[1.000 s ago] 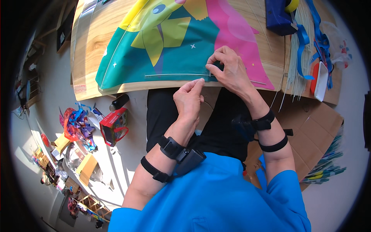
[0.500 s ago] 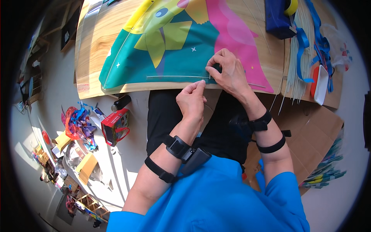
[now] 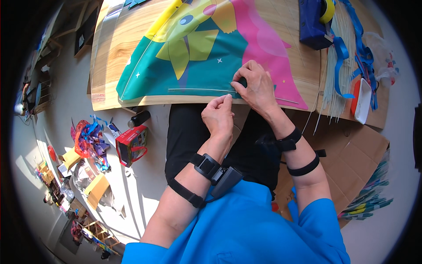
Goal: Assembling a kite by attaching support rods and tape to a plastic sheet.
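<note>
A brightly printed kite, teal, yellow and pink, lies on the wooden table with its lower edge towards me. A thin white rod runs along that edge, and another length of rod shows to the right of my hand. My left hand is closed in a pinch at the kite's lower edge, close to the rod. Just above and to the right, my right hand is bent over the kite, thumb and forefinger curled together near the rod. Whatever lies between those fingertips is too small to make out.
A blue tape dispenser stands at the table's far right. Beside it lie a bundle of thin pale rods, blue ribbon and a red-and-white case. Left on the floor are a red box and a dark bottle. Cardboard lies lower right.
My right hand's fingertips have shifted slightly left, closer to the left hand. The left hand stays pinched at the edge. The whole view has shifted a little.
</note>
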`<state>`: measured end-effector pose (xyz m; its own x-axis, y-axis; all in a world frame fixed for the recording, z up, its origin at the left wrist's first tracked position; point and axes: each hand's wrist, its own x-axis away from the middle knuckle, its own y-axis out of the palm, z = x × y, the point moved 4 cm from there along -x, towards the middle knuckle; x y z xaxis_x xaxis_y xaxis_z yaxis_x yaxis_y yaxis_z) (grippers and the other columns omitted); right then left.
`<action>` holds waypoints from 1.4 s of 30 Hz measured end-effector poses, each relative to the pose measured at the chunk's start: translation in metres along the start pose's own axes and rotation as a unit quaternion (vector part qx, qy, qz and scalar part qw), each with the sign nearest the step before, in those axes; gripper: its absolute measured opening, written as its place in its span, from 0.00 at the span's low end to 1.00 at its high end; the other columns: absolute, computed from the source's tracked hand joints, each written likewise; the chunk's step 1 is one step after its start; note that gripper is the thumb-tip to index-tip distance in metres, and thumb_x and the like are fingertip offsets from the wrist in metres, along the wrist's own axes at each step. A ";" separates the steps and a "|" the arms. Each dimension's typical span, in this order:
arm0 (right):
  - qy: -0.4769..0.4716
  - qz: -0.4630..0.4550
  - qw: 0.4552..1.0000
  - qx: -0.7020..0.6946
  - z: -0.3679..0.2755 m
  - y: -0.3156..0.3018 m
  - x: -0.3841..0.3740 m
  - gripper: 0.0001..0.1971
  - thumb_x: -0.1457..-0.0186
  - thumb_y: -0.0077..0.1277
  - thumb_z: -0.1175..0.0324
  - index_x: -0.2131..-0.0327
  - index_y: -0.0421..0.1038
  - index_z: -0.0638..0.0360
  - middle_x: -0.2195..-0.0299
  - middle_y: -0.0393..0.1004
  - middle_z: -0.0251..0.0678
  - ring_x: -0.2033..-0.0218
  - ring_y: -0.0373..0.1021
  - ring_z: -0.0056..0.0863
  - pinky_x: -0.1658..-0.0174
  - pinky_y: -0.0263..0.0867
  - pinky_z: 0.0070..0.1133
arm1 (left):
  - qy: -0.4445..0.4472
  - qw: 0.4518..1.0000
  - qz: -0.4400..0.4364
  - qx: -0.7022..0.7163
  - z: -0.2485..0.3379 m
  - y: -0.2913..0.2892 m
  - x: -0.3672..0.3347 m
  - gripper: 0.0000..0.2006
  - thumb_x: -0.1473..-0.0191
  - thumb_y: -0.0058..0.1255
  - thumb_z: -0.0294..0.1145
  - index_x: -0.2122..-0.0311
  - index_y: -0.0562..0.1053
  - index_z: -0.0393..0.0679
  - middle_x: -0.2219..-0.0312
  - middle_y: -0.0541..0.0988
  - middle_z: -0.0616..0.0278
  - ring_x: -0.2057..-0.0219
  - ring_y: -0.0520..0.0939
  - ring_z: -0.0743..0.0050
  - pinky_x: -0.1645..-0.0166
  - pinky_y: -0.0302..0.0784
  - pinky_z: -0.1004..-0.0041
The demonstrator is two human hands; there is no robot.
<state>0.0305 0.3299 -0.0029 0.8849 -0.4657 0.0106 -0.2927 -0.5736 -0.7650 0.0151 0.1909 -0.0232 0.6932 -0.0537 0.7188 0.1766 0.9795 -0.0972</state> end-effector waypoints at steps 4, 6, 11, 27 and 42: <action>-0.014 0.015 1.000 0.013 -0.006 -0.003 -0.001 0.07 0.61 0.62 0.70 0.77 0.72 0.57 0.71 0.67 0.35 0.64 0.68 0.35 0.64 0.63 0.31 | 0.013 1.000 0.004 -0.001 -0.007 -0.001 -0.004 0.10 0.51 0.58 0.31 0.69 0.76 0.34 0.83 0.74 0.70 0.84 0.71 0.87 0.79 0.67 0.83; -0.001 0.000 1.000 0.010 -0.005 -0.002 0.000 0.08 0.61 0.62 0.69 0.77 0.73 0.55 0.69 0.67 0.34 0.63 0.66 0.34 0.63 0.59 0.31 | 0.021 1.000 0.006 0.000 -0.010 -0.001 -0.007 0.10 0.51 0.58 0.32 0.69 0.76 0.34 0.82 0.75 0.69 0.83 0.72 0.86 0.78 0.67 0.83; 0.006 -0.008 1.000 0.008 -0.005 -0.002 0.000 0.09 0.62 0.62 0.68 0.77 0.72 0.54 0.68 0.67 0.34 0.63 0.66 0.35 0.63 0.58 0.31 | 0.027 1.000 0.006 -0.002 -0.009 0.000 -0.007 0.10 0.51 0.58 0.32 0.69 0.76 0.34 0.79 0.77 0.66 0.81 0.74 0.85 0.75 0.69 0.82; 0.047 0.029 0.994 -0.093 0.003 -0.001 -0.007 0.11 0.60 0.61 0.70 0.73 0.69 0.59 0.69 0.69 0.37 0.66 0.68 0.38 0.65 0.62 0.32 | 0.046 0.997 -0.053 -0.040 -0.007 -0.003 0.003 0.12 0.47 0.54 0.28 0.60 0.68 0.36 0.75 0.74 0.65 0.76 0.74 0.81 0.70 0.72 0.81; -0.086 0.207 0.973 0.047 -0.006 -0.020 0.070 0.10 0.55 0.53 0.80 0.66 0.70 0.59 0.67 0.68 0.36 0.67 0.67 0.34 0.65 0.63 0.27 | 0.591 0.454 -0.175 -0.643 0.005 -0.047 0.023 0.37 0.54 0.56 0.43 0.39 0.57 0.49 0.38 0.56 0.67 0.35 0.51 0.63 0.33 0.36 0.52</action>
<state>0.0963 0.3048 0.0165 0.7481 -0.5200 -0.4122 -0.6094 -0.2926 -0.7369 0.0187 0.1446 0.0014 0.2223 -0.9739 0.0466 0.1548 -0.0120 -0.9879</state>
